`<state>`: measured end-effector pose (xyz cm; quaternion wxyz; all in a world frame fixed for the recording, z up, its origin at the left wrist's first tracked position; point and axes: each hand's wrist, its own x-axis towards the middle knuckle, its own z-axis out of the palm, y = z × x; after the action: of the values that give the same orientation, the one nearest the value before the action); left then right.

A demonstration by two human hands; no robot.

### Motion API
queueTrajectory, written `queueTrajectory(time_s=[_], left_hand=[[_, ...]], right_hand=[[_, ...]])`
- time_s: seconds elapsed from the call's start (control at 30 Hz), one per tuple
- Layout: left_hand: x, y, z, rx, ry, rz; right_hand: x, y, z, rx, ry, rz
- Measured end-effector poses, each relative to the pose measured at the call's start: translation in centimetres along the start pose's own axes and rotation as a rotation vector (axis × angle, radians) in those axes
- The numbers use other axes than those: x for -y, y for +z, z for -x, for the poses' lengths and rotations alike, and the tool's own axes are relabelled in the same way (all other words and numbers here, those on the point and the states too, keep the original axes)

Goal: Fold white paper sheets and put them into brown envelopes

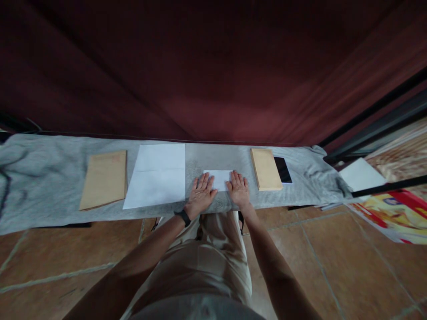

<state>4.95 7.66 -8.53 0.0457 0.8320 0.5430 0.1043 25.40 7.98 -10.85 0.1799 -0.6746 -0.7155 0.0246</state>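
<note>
A small folded white paper [218, 178] lies on the grey cloth [43, 178] that covers a long narrow table. My left hand [201, 192] lies flat with fingers spread on the paper's left edge; a black band sits on that wrist. My right hand [238, 188] presses flat on the paper's right edge. Neither hand grips anything. Left of my hands lies a larger white sheet [157, 175] with fold creases.
A tan envelope [104, 179] lies at the left and a tan stack [266, 169] at the right, with a black phone [283, 170] beside it. A dark red curtain hangs behind the table. Papers and a colourful poster [393, 213] sit at the far right. The floor is tiled.
</note>
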Motion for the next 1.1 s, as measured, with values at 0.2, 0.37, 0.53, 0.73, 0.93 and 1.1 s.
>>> queueTrajectory(time_s=[0.2,0.37,0.53,0.73,0.93,1.1], left_hand=[[0.4,-0.6,0.1,-0.022,-0.015,0.048],[0.8,-1.2,-3.2,-0.035,0.015,0.091],[0.5,-2.1,-5.9,0.006,-0.022,0.056],[0.7,-2.8,-6.6,-0.007,-0.213,0.413],[2.5,-2.1,-6.7,-0.047,-0.449,0.824],[2.9,-1.5,-5.3,-0.176,-0.670,1.107]], right_hand=[[0.2,-0.1,0.2,-0.037,0.013,-0.010],[0.2,-0.3,0.3,-0.063,0.046,-0.043],[0.1,-0.6,0.4,-0.069,0.070,-0.078],[0.1,-0.8,0.4,-0.066,0.076,-0.107],[-0.3,-1.0,0.4,-0.120,0.095,-0.197],[-0.6,-1.4,0.1,-0.205,0.206,-0.398]])
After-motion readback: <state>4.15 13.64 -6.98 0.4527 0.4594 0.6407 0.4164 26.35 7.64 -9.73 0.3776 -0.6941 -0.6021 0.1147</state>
